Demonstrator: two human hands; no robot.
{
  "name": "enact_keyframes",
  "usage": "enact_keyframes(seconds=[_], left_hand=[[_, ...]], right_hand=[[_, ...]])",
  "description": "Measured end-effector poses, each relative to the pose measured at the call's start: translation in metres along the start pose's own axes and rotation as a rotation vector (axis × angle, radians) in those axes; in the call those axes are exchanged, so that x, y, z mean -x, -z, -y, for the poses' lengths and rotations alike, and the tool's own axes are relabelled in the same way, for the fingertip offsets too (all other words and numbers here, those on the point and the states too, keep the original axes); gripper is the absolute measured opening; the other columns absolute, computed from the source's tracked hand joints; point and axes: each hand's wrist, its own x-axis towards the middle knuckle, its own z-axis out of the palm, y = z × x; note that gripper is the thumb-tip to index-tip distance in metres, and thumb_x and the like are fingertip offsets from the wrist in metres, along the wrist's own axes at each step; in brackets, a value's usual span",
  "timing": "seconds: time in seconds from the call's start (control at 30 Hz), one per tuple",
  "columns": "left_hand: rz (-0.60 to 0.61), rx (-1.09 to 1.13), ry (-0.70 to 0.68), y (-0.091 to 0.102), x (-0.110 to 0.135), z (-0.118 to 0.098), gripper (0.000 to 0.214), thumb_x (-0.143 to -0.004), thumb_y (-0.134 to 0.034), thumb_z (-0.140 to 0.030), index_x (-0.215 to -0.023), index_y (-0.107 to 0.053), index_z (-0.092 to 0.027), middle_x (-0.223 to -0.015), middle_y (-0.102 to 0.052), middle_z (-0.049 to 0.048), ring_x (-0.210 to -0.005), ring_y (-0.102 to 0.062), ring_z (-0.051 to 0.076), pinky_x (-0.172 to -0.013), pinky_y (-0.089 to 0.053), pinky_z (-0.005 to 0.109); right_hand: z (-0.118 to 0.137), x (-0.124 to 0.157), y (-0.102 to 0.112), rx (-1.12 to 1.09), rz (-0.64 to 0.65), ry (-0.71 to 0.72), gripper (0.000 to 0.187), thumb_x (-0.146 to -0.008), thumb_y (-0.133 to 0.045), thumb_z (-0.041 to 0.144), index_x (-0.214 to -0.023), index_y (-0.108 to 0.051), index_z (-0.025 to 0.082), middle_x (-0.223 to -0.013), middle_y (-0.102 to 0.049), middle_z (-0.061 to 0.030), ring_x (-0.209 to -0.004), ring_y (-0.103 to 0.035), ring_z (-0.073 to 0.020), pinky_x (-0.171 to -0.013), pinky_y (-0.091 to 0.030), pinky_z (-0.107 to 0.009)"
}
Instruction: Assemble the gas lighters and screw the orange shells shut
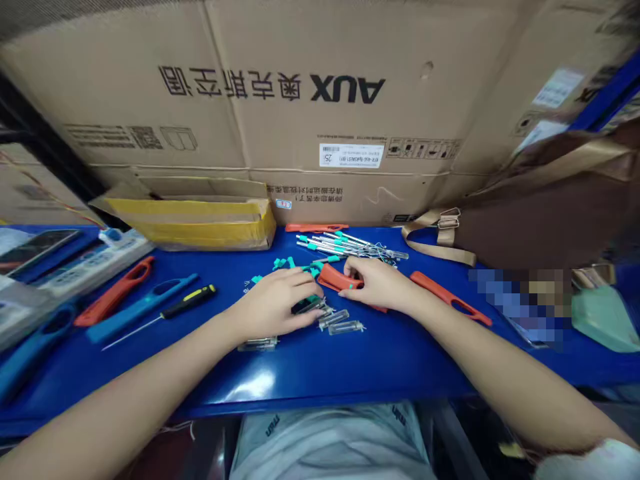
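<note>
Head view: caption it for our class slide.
Right hand holding long orange plastic casing, left hand beside clear rectangular pieces.

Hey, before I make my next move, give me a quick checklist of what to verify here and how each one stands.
1. Right hand has hold of an orange casing: ok, it is held by one end.
2. Left hand has a firm grip: cannot tell; it is beside clear plastic pieces, its underside hidden.
3. Screwdriver uncovered: ok, lying on the blue table.
4. Metal rods neatly aligned: not ok, they lie in a loose, fanned pile.
5. Yellow-taped box contents: cannot tell, its wall hides the inside.
</note>
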Motion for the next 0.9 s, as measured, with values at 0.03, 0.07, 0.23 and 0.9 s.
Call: enact_keyframes(seconds=[0.03, 0.07, 0.23, 0.9], left_hand=[[-0.06, 0.053, 0.039, -0.001, 0.0, 0.001, 0.022, -0.092, -0.063, -0.036, -0.103, -0.073, -0.02, -0.103, -0.071, 0.0074, -0.1, -0.06, 0.027, -0.094, -0.041, 0.044], [-0.114, 0.103, 0.077, -0.002, 0.0, 0.001, 0.021, -0.091, -0.065, -0.035, -0.103, -0.073, -0.021, -0.104, -0.071, 0.0072, -0.101, -0.06, 0.027, -0.095, -0.041, 0.044], [-0.3, 0.324, 0.246, -0.01, -0.003, 0.004, 0.031, -0.088, -0.068, -0.039, -0.111, -0.07, -0.019, -0.1, -0.069, 0.0075, -0.088, -0.061, 0.022, -0.084, -0.051, 0.039], [-0.569, 0.874, 0.432, -0.009, -0.005, 0.007, 0.034, -0.077, -0.081, -0.033, -0.106, -0.072, -0.016, -0.092, -0.076, 0.0057, -0.076, -0.069, 0.015, -0.068, -0.056, 0.025]], right_hand=[[0.0, -0.001, 0.001, -0.014, 0.006, -0.011, 0.022, -0.069, -0.08, 0.023, -0.074, -0.059, 0.02, -0.07, -0.06, 0.0022, -0.064, -0.048, -0.0134, -0.06, -0.031, -0.025], [-0.001, -0.003, 0.002, -0.031, 0.009, -0.019, 0.019, -0.072, -0.077, 0.025, -0.074, -0.059, 0.02, -0.067, -0.059, 0.0025, -0.061, -0.048, -0.0132, -0.058, -0.031, -0.025], [0.003, -0.005, 0.007, -0.167, -0.027, -0.018, 0.028, -0.085, -0.068, 0.045, -0.083, -0.056, 0.02, -0.067, -0.059, 0.0027, -0.056, -0.052, -0.0131, -0.052, -0.038, -0.025], [0.014, 0.007, 0.017, 0.44, -0.226, 0.357, 0.03, -0.09, -0.068, 0.03, -0.116, -0.057, 0.019, -0.118, -0.062, -0.0136, -0.111, -0.058, -0.0312, -0.095, -0.053, -0.049]])
